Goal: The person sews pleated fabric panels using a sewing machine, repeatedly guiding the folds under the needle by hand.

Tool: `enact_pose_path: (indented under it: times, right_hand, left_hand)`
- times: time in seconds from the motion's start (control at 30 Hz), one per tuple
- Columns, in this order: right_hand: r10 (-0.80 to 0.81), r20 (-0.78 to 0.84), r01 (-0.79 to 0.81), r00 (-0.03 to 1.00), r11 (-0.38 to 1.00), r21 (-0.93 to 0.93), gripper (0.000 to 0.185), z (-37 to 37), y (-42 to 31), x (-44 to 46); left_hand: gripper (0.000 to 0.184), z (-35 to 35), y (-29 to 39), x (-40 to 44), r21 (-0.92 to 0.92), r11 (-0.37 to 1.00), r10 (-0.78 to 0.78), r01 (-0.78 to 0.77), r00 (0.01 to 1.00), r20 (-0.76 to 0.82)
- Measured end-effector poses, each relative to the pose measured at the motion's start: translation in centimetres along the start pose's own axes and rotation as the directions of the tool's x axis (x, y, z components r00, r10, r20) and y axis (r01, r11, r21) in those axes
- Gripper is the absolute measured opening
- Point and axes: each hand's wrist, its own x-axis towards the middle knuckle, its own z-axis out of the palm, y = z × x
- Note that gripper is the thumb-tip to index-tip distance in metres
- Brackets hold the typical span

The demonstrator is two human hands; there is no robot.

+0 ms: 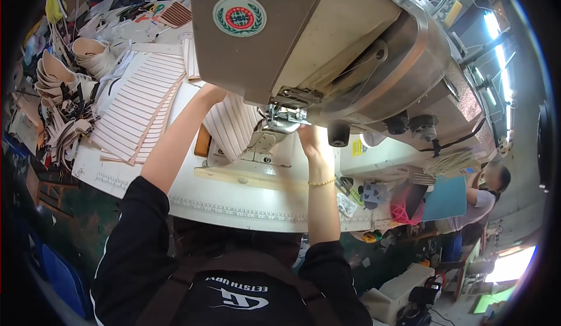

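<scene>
A striped white-and-brown fabric piece (229,128) lies under the sewing machine (327,39), its right edge reaching the presser foot (285,119). My left hand (213,94) is at the far side of this piece, beside the machine head, which hides its fingers. Right of the presser foot is my right hand (314,143), a beaded bracelet on its wrist. The machine covers those fingertips, so I cannot tell whether they grip the fabric.
Striped panels (137,107) lie stacked on the white table (193,194) at left. Beyond them are bundled curved pieces (61,77). At right are a blue sheet (445,198), pink mesh (403,207) and a seated person (476,206). A blue chair (64,279) stands lower left.
</scene>
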Motion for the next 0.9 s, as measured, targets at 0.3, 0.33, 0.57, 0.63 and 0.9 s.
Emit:
enact_pose_path:
  times: [0.3,0.33,0.57,0.63,0.9]
  right_hand:
    - [-0.385,0.257,0.458,0.887,0.655,-0.601,0.049,4.4,-4.1,-9.8]
    - [-0.466,0.554,0.717,0.690,0.336,-0.610,0.059,4.8,-3.9,-11.2]
    - [-0.495,0.436,0.535,0.751,0.070,-0.842,0.030,0.4,-4.0,-13.2]
    - [-0.480,0.458,0.528,0.748,0.013,-0.849,0.025,-0.2,-5.8,-12.8]
    - [-0.462,0.537,0.595,0.706,-0.025,-0.804,0.022,-0.6,-7.0,-11.1]
  left_hand:
    - [0.042,-4.1,3.3,-14.8,-0.440,0.861,-0.165,0.256,0.958,0.233]
    - [0.046,-3.7,2.1,-16.8,-0.383,0.881,-0.175,0.279,0.943,0.282]
    - [0.036,2.1,0.9,-21.9,-0.030,0.976,-0.201,0.214,0.952,0.229]
    - [0.031,1.7,0.3,-21.9,-0.207,0.946,-0.216,0.250,0.961,0.175]
    - [0.024,4.0,2.3,-22.0,-0.187,0.960,-0.188,0.208,0.975,0.119]
